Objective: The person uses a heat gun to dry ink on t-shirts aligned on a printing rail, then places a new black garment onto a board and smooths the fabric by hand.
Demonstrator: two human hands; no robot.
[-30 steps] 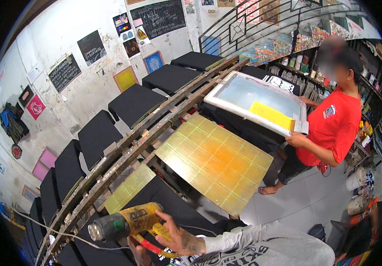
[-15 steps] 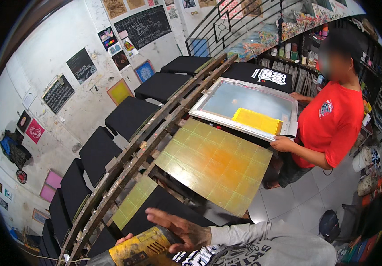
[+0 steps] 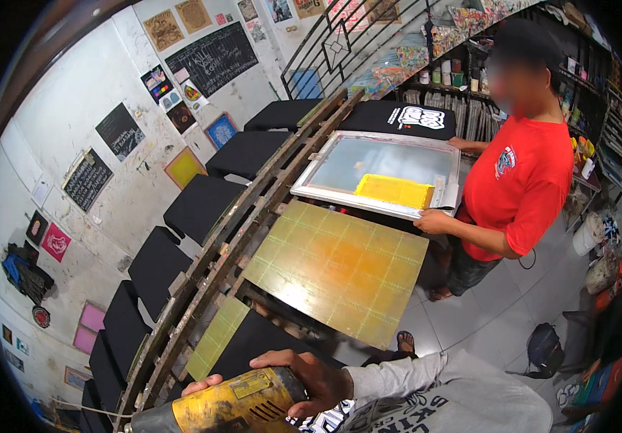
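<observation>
Heat gun point(image 3: 235, 400) at bottom edge, near black cloth point(image 3: 264, 345). Right hand point(image 3: 319, 382) wrapped on its rear; left hand point(image 3: 202, 385) mostly hidden behind, can't tell grip. I'd hold fingers off grey nozzle point(image 3: 153, 420), nozzle off cloth, cord point(image 3: 90, 410) slack.

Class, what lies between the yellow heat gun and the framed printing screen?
The head view shows a black-covered board, then a grid-lined yellowish board.
</observation>
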